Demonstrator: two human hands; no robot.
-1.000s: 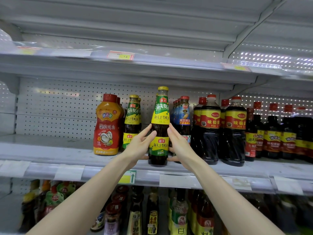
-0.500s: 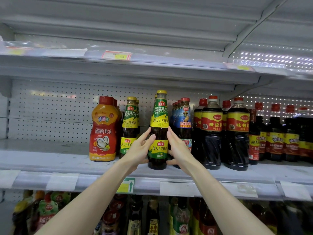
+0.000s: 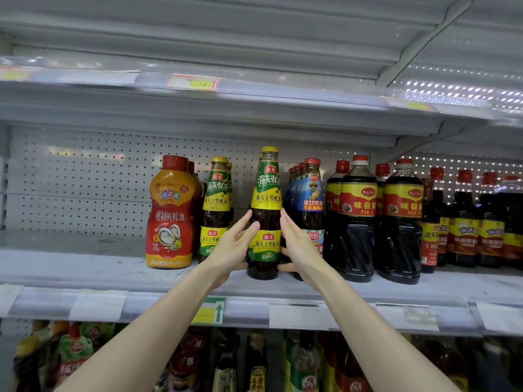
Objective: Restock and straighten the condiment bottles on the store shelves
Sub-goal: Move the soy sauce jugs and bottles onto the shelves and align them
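Observation:
A tall oyster sauce bottle (image 3: 266, 199) with a yellow cap and a green-and-yellow label stands upright at the front of the middle shelf (image 3: 85, 273). My left hand (image 3: 229, 250) lies flat against its left side with the fingers straight and pointing up. My right hand (image 3: 300, 247) mirrors it on the right side, thumb low near the base. The bottle sits between both palms. A matching oyster sauce bottle (image 3: 216, 199) stands just to its left, further back.
A red squeeze bottle (image 3: 169, 216) stands at the left end of the row, bare shelf beyond it. Blue-labelled bottles (image 3: 312, 193) and large dark soy bottles (image 3: 358, 222) crowd the right. The upper shelf (image 3: 198, 108) hangs overhead; more bottles (image 3: 226, 363) fill the shelf below.
Both hands stay on the sides of the oyster sauce bottle, which keeps its place on the shelf. Only the head view has shifted slightly.

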